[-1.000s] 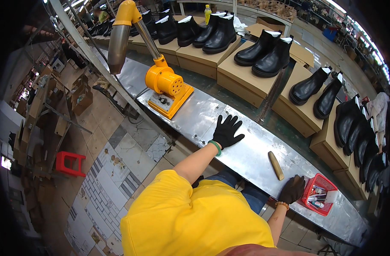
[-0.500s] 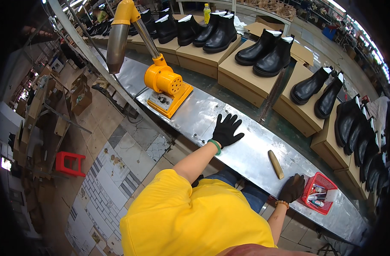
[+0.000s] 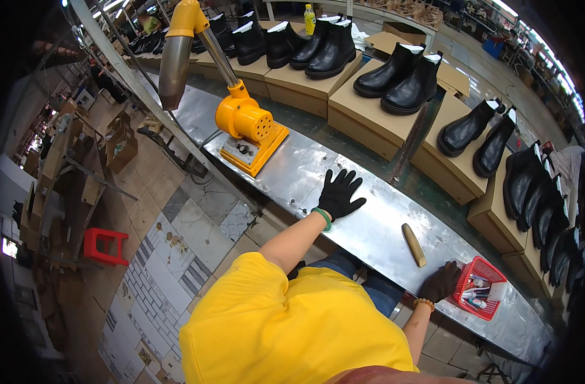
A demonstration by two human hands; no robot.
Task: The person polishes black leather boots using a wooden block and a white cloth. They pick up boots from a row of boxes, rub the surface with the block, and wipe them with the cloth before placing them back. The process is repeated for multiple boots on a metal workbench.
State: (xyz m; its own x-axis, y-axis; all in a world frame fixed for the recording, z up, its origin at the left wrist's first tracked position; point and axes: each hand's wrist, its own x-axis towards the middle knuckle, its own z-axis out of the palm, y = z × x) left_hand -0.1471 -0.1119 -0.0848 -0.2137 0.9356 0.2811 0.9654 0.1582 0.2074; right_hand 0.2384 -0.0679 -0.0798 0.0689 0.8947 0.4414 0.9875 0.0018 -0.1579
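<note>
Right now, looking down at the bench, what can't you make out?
All in the head view:
Left hand: its own back hides the palm.
Right hand: its back hides whether it holds anything.
Small items in the red basket: overlapping, too small to identify.
Cardboard box: its walls hide the inside.
Far-right boots: partly hidden by one another.

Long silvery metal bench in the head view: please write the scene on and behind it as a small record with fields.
Left hand: black-gloved, spread palm down on the bench
Right hand: dark-gloved, beside the red plastic mesh basket; contact unclear
Between the hands: slim brownish-gold bar, nearer the right
Farther left: yellow machine with grey metal nozzle
Behind the bench: black ankle boots on brown cardboard boxes
</note>
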